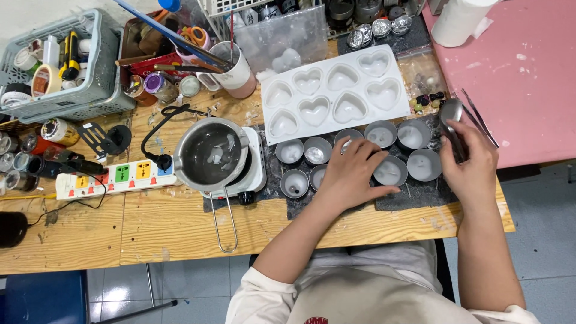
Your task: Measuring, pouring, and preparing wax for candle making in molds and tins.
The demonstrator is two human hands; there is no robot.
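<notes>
Tin cups (pixel 390 171), small round metal ones, about nine, clustered in two rows on a dark mat (pixel 414 195) at the near edge of the wooden tabletop (pixel 180 225); several hold pale set wax; the left hand (pixel 351 174) lies spread over the middle of the cluster, fingers (pixel 375 191) apart and resting on or between the cups (whether any one cup is gripped cannot be told). Right hand (pixel 474 162) at the right end of the mat, fingers closed around a metal spoon (pixel 451 117), bowl of the spoon pointing away from the person, just beside the far-right cups.

Heart mould (pixel 336 93): white tray with eight heart-shaped hollows, lying tilted just beyond the cups; touching or nearly touching the back row.

Melting pot (pixel 211 155): metal, with a wire handle reaching toward the person, sitting on a small white hotplate (pixel 255 171) left of the cups; a little clear liquid and pale lumps inside.

Power strip (pixel 114 177): white with coloured sockets, left of the hotplate, black cable plugged in.

Grey basket (pixel 90 90): far left corner, holding tape rolls and tools.

Pink surface (pixel 522 78): adjoining on the right; paper roll (pixel 459 21) at its far end; thin metal tweezers (pixel 480 117) lying at its edge near the right hand.
</notes>
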